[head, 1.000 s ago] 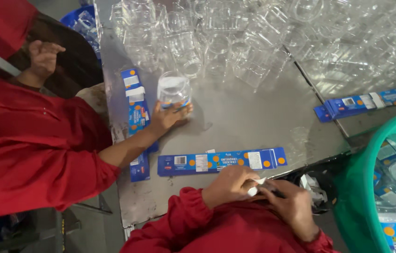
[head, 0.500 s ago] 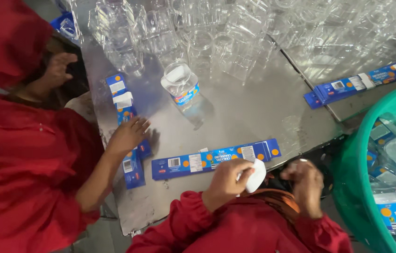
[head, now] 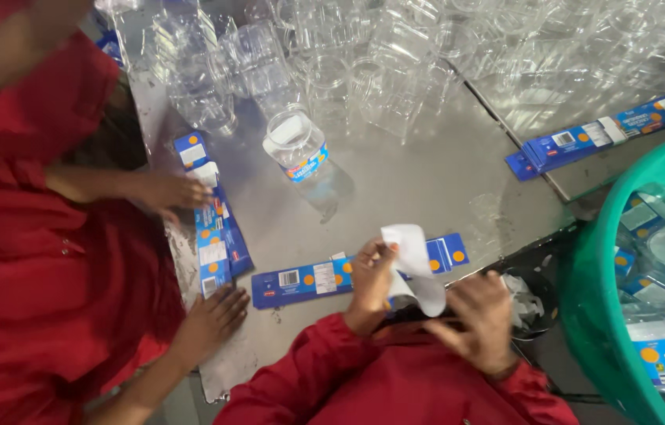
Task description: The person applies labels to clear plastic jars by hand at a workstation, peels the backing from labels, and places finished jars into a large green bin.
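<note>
From the head camera, looking down: the person's left hand [head: 370, 279] is raised over the near edge of the metal desk [head: 419, 177], its fingers [head: 375, 250] pinching the top of a white paper strip [head: 415, 264] — the strip curls downward from that pinch toward the person's chest. The right hand [head: 478, 319] sits just beside and below it, palm turned down, touching the lower end of the strip; whether its fingers are closed on the paper or only resting against it cannot be told, since the back of the hand hides them.

Directly under the left hand, flat on the desk, lies a long blue label [head: 324, 277] with orange dots and white patches, partly covered by hand and strip. Farther up the desk a clear plastic jar [head: 301, 153] lies tilted on its side, already wearing a blue band, and behind it stands a dense crowd of bare clear jars [head: 395, 63].

To the left, a co-worker in a red top has one hand [head: 171, 191] on a stack of blue labels [head: 210, 228] and the other hand [head: 210, 319] flat at the desk's near corner. Another blue label [head: 604, 134] lies across the seam at the far right. A green tub [head: 596, 315] at the right edge holds labelled jars.
</note>
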